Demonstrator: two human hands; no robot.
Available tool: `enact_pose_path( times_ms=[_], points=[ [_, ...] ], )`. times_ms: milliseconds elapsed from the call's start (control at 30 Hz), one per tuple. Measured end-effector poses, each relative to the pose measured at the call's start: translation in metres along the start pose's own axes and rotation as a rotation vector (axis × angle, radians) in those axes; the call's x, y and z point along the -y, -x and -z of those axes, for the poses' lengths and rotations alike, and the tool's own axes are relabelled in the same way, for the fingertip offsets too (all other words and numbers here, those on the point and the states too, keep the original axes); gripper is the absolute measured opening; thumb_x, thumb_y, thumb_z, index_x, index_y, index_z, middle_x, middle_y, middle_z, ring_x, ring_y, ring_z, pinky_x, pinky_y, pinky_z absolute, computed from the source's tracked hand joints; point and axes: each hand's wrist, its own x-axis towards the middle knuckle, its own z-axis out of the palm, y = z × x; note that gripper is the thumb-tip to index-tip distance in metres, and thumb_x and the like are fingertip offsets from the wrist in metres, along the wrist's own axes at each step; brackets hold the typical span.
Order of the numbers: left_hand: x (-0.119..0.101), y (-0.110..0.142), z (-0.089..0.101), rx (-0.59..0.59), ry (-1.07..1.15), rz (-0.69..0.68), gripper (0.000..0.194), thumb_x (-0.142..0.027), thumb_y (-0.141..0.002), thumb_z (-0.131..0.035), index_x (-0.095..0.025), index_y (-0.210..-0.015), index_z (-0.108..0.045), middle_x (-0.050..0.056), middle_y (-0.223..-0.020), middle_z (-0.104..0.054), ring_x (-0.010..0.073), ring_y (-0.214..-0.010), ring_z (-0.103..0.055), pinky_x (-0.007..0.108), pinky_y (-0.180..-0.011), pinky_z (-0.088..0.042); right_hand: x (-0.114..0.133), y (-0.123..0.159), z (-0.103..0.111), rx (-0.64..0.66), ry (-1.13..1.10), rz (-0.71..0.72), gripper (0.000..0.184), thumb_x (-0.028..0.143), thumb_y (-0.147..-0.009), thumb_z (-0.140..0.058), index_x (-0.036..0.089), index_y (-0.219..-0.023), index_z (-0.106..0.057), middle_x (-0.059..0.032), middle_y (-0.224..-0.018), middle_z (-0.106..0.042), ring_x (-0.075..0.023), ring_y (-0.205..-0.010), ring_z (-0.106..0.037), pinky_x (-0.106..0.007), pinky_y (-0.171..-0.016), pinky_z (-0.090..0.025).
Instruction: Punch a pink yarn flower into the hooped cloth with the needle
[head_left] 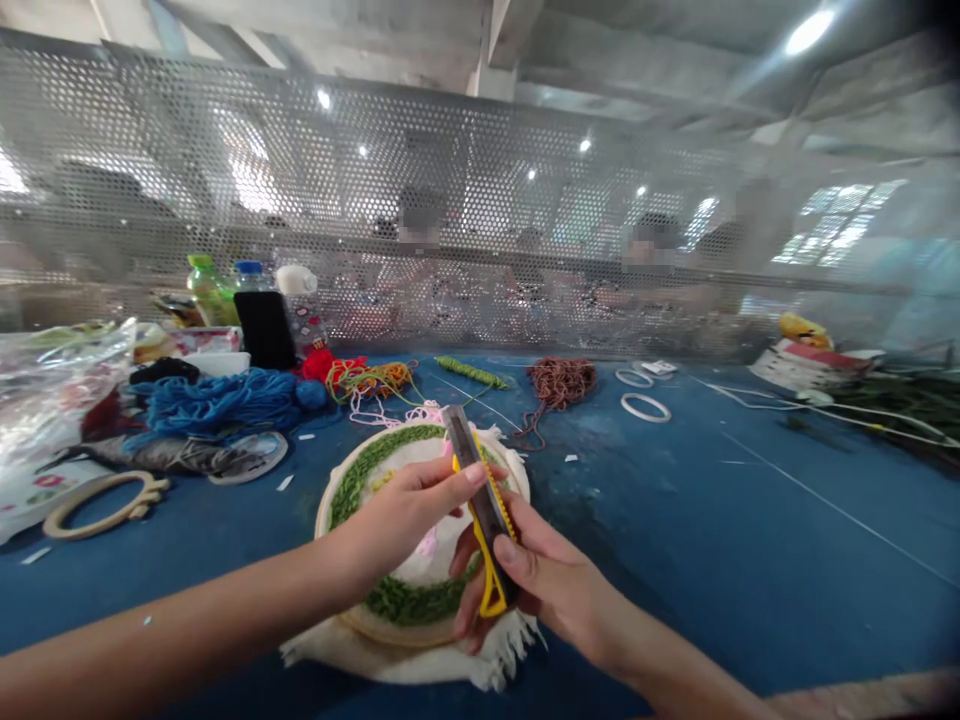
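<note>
Beyond the person's fingers (444, 484), a long blue worktable (750, 560) is stretching away, while a fringed white cloth (499, 655) is lying beneath them under a round embroidery hoop (390, 630) stitched with green yarn (360, 480). Past the fingertips, one tangle of blue yarn (217, 400), one hank of brown yarn (559, 385) and two white plastic rings (645, 407) are lying; left of the fingers sits one wooden hoop frame (97, 505). The right hand (547, 570) is gripping a yellow-handled utility knife (480, 520), whose dark metal side the open left hand (405, 520) is touching. A firm, steady grip is keeping the knife controlled.
</note>
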Motion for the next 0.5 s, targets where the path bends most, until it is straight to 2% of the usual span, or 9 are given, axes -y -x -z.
enact_pose_path(
  times_ms=[133, 200, 267, 367, 500],
  points=[
    [0.012, 0.006, 0.002, -0.041, 0.025, -0.013, 0.038, -0.048, -0.087, -0.056, -0.016, -0.102, -0.070, -0.001, -0.064, -0.059, 0.0069, -0.045, -0.040, 0.022, -0.046, -0.029, -0.002, 0.007, -0.007, 0.004, 0.065, -0.019, 0.067, 0.036, -0.090, -0.062, 0.026, -0.145, -0.027, -0.0094, -0.117, -0.056, -0.0192, -0.096, -0.066, -0.035, -0.087, -0.052],
    [0.019, 0.008, 0.006, -0.041, 0.036, -0.015, 0.041, -0.049, -0.085, -0.058, -0.015, -0.102, -0.070, -0.001, -0.062, -0.058, 0.0075, -0.045, -0.042, 0.022, -0.046, -0.030, -0.003, 0.006, -0.009, -0.014, 0.118, -0.050, 0.067, 0.037, -0.090, -0.061, 0.026, -0.146, -0.026, -0.0087, -0.116, -0.055, -0.0179, -0.097, -0.066, -0.034, -0.089, -0.052],
    [0.025, 0.008, 0.012, -0.040, 0.033, -0.011, 0.043, -0.051, -0.085, -0.057, -0.014, -0.105, -0.069, 0.000, -0.061, -0.060, 0.0090, -0.043, -0.045, 0.024, -0.046, -0.033, -0.007, 0.002, -0.011, -0.047, 0.116, -0.072, 0.068, 0.038, -0.090, -0.061, 0.029, -0.147, -0.025, -0.0069, -0.111, -0.055, -0.0163, -0.090, -0.067, -0.032, -0.082, -0.055],
    [0.030, 0.005, 0.022, -0.079, 0.037, -0.007, 0.043, -0.049, -0.087, -0.055, -0.015, -0.109, -0.068, 0.001, -0.060, -0.063, 0.0120, -0.043, -0.049, 0.026, -0.048, -0.038, -0.015, -0.009, -0.015, -0.113, 0.055, -0.076, 0.065, 0.043, -0.089, -0.061, 0.031, -0.144, -0.031, -0.0035, -0.099, -0.054, -0.0146, -0.074, -0.068, -0.028, -0.063, -0.059],
    [0.032, 0.001, 0.031, -0.157, 0.069, -0.021, 0.038, -0.046, -0.088, -0.054, -0.018, -0.110, -0.067, 0.000, -0.062, -0.064, 0.0142, -0.051, -0.053, 0.026, -0.052, -0.041, -0.023, -0.027, -0.019, -0.185, 0.054, -0.049, 0.057, 0.048, -0.089, -0.058, 0.029, -0.139, -0.038, 0.0003, -0.087, -0.052, -0.0107, -0.056, -0.064, -0.028, -0.053, -0.060]
  ],
)
